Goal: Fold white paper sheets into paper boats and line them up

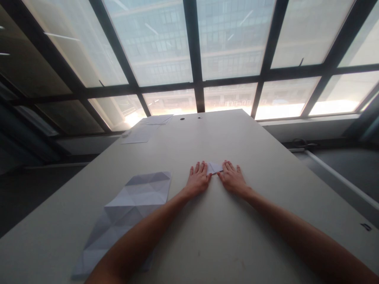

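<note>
Overlapping both ends, fingers (pixel 202 167) partly hide the folded paper (pixel 214 168).

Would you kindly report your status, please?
Left hand, right hand: at either side of folded paper. Folded paper lying on table. Creased sheet apart, leftward.

two bare forearms (pixel 280 215), slim bare wrists (pixel 248 192), slender uncovered fingers (pixel 202 167)

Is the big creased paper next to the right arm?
No, the creased paper lies on the left, partly hidden by the left arm.
</note>
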`<state>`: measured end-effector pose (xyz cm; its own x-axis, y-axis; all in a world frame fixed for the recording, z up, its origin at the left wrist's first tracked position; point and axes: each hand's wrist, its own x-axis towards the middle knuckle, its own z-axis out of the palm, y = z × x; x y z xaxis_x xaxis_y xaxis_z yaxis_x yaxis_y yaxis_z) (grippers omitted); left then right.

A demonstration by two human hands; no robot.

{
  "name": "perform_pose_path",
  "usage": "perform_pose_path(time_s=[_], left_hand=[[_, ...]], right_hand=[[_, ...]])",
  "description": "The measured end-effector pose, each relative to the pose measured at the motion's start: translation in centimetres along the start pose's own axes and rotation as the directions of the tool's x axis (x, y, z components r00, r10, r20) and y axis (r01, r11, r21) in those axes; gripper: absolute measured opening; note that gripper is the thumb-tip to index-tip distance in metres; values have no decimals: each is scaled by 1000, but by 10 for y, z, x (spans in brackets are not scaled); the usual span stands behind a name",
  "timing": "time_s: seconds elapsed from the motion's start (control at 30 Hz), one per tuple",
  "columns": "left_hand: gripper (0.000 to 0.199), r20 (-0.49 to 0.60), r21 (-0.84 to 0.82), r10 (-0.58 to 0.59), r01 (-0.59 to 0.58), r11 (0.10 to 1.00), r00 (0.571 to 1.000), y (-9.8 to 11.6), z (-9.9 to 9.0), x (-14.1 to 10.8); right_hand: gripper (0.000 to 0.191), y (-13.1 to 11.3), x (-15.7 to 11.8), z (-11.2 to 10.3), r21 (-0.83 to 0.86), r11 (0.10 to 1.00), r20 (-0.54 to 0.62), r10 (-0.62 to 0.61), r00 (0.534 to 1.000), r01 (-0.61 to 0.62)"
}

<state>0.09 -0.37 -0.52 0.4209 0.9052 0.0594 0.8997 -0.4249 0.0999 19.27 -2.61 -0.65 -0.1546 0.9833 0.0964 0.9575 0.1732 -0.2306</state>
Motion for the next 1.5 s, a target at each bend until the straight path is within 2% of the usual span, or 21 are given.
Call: perform_pose_path(time_s=[0.27,0.43,0.63,0.7,0.8,0.93,1.3,1.5], left_hand=[[57,-17,-43,15,-15,999,1000,-2,1,1],[52,-29,-85,75,-78,993,997,-2,-3,0],[50,-38,-94,92,-96,991,995,-2,-6,0],[51,-36,-90,93,-96,991,995,-1,-6,-1],[51,-31,-86,99,-101,991,995,-1,-7,-1],[52,-25,-91,98,-99,991,995,-2,-7,-1],[51,-23,-87,99,-101,991,995,-1,-7,-1],[50,-23,-89,105,-106,990,994,-1,-8,-1]], right_hand=[[64,0,0,3,14,1000,-32,1,999,-1],[63,0,1,4,33,999,-49,1,999,1],[55,1,0,2,56,998,-53,-16,998,19],[52,0,-1,0,62,996,-61,-61,996,65],[52,-1,-2,-4,71,975,-72,-206,976,211],[56,-2,-2,-6,123,941,-19,-315,949,314],[56,-1,-1,-5,138,944,-22,-300,954,300],[57,-2,-1,-4,126,961,-21,-244,970,244]])
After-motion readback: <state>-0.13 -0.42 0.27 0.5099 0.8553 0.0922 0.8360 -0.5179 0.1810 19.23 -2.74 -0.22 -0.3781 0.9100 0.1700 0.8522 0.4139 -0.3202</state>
